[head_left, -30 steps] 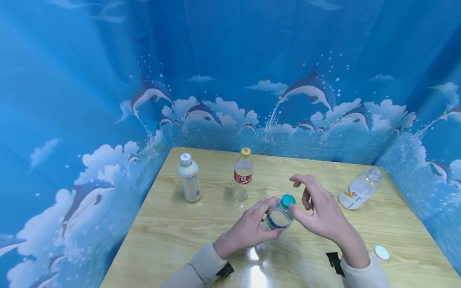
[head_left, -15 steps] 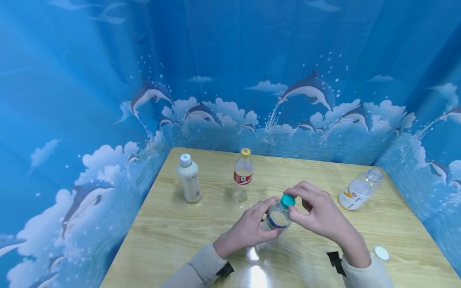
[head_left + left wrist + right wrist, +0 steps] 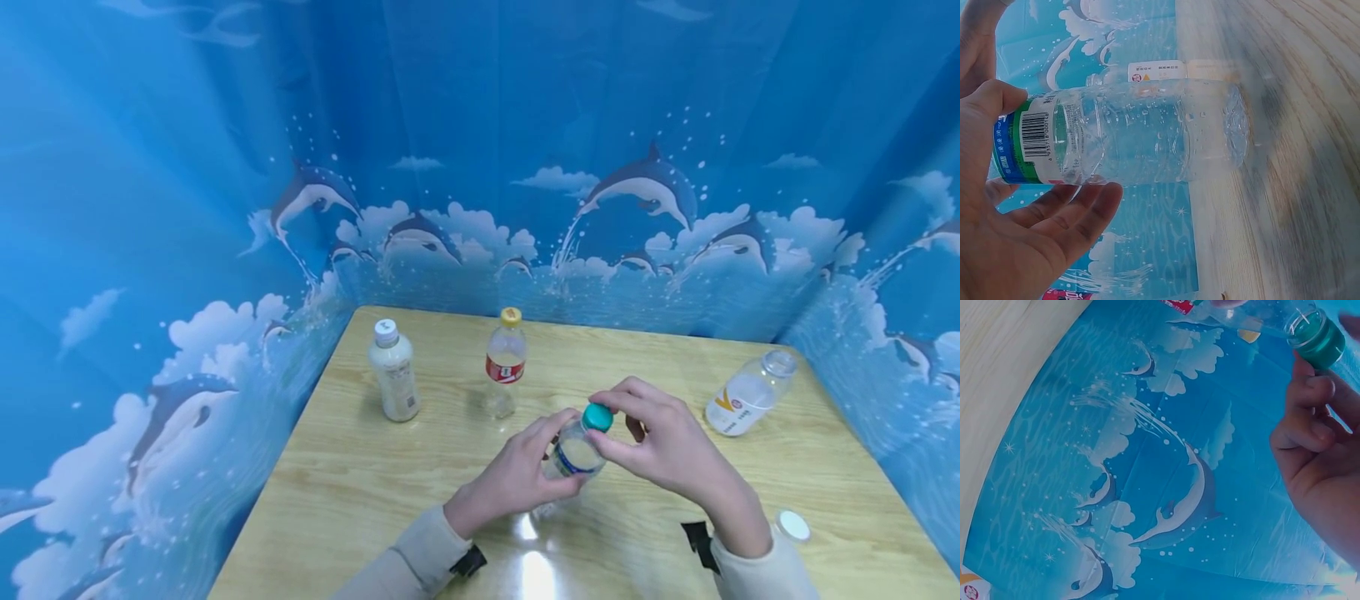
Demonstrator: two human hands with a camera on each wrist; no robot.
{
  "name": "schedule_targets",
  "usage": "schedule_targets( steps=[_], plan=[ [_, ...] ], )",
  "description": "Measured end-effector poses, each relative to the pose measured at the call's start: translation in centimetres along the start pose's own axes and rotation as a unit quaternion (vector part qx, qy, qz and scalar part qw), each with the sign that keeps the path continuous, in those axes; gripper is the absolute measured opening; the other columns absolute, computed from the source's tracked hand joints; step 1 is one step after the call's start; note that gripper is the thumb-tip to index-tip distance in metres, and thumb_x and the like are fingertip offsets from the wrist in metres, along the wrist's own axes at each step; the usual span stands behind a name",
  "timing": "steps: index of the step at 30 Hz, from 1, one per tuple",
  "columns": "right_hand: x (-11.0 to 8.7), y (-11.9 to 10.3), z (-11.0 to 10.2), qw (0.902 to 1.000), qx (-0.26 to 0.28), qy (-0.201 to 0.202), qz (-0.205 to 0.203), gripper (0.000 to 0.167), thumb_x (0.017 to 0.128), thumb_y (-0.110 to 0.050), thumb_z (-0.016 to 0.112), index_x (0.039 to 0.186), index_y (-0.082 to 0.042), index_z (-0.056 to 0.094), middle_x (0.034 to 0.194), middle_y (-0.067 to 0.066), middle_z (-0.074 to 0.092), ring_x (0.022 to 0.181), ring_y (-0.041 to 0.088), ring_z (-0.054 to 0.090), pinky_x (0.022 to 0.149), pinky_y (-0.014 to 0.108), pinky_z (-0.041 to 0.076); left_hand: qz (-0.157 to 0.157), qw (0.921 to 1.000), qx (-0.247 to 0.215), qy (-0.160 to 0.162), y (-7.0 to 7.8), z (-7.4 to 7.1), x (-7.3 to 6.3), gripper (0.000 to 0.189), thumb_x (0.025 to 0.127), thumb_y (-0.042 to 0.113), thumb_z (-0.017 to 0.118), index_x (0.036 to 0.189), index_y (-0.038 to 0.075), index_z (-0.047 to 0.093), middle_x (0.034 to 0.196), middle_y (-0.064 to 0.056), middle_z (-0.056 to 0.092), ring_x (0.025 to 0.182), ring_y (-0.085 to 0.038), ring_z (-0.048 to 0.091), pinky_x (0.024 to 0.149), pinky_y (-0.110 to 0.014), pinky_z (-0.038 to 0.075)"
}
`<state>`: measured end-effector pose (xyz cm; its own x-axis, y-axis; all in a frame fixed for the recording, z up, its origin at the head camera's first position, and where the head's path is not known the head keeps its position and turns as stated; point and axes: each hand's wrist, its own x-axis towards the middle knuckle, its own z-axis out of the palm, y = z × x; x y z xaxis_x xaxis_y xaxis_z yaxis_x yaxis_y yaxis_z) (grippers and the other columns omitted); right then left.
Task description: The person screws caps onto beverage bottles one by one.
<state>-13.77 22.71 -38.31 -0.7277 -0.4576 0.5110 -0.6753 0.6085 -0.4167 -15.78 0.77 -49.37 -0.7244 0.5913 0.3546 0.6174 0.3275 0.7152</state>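
My left hand (image 3: 510, 479) grips a clear plastic bottle (image 3: 1147, 134) around its upper part, over the blue and green label. In the left wrist view, thumb and fingers wrap it from both sides; water droplets dot its wall. The bottle leans slightly to the right in the head view, its base low over the table. On its neck sits a green cap (image 3: 597, 417), which my right hand (image 3: 663, 442) pinches between thumb and index finger. The right wrist view shows the same cap (image 3: 1325, 345) on the neck, fingertips at its edge.
A whitish bottle with a white cap (image 3: 397, 383) stands at the table's left. Behind the hands is a yellow-capped bottle with a red label (image 3: 506, 367). An uncapped clear bottle (image 3: 750, 396) is at right, and a loose white cap (image 3: 792, 526) lies near the right sleeve.
My right index finger, raised off the cap a second ago, has come down, and thumb and finger now pinch the green cap. The left hand and bottle have hardly moved.
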Motion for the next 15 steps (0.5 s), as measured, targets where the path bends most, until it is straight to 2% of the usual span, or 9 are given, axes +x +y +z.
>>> schedule_targets(
  steps=[4,9,15],
  plan=[
    [-0.01,-0.04,-0.1,0.9999,0.001,-0.01,-0.008,0.038,0.084,-0.002,0.085,0.119,-0.013,0.077,0.104,-0.008,0.067,0.063,-0.001,0.044,0.052,0.013,0.039,-0.005,1.0,0.002,-0.001,-0.04,0.0,0.01,0.086,0.093,0.033,0.08,0.163,0.025,0.031,0.134,-0.003,0.063,0.111,-0.009,0.063,0.087,-0.025,0.06],
    [-0.08,-0.16,-0.09,0.9995,0.019,-0.023,-0.004,0.044,0.082,0.003,0.079,0.124,-0.012,0.075,0.113,-0.002,0.069,0.065,-0.002,0.046,0.052,0.017,0.043,-0.002,1.0,0.008,0.002,-0.17,0.08,-0.01,0.087,0.093,0.034,0.08,0.164,0.026,0.03,0.135,-0.003,0.064,0.112,-0.013,0.065,0.089,-0.023,0.058],
    [0.01,-0.12,-0.02,0.9997,0.017,-0.016,0.004,0.039,0.083,-0.001,0.085,0.118,-0.013,0.075,0.104,-0.007,0.067,0.063,-0.002,0.044,0.051,0.017,0.042,-0.003,1.0,0.007,0.001,-0.18,0.07,-0.06,0.087,0.093,0.034,0.08,0.163,0.026,0.031,0.135,-0.003,0.063,0.112,-0.012,0.065,0.088,-0.022,0.058]
  ],
)
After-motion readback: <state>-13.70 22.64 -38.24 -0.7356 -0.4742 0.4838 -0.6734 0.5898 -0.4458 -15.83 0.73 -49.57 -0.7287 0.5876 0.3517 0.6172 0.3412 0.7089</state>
